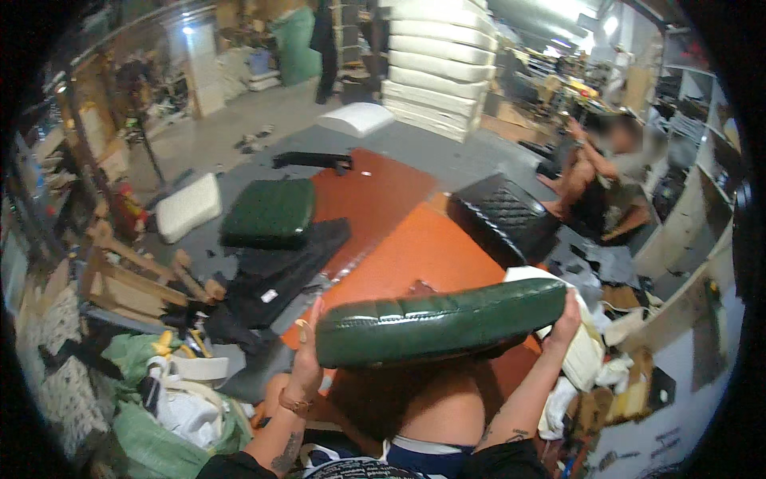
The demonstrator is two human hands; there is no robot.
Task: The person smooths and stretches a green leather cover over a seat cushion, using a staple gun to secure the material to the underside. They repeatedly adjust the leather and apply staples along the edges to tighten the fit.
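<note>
A dark green, shiny leather-like seat cushion (439, 323) with stitched seams is held up over my lap, one long side facing me. My left hand (306, 355) grips its left end, and my right hand (565, 326) grips its right end. Beneath it, an orange sheet (399, 255) covers part of the floor. Another green cushion (270, 209) lies farther off to the left, beside a piece of black material (283, 271). White padding (586, 351) sits next to my right hand.
A black quilted cushion (504, 215) lies at the right of the sheet, near a seated person (606, 176). White foam blocks (437, 68) are stacked at the back. Wooden frame pieces (132, 279) and a green sack (152, 439) stand on the left. A white foam pad (189, 207) lies farther left.
</note>
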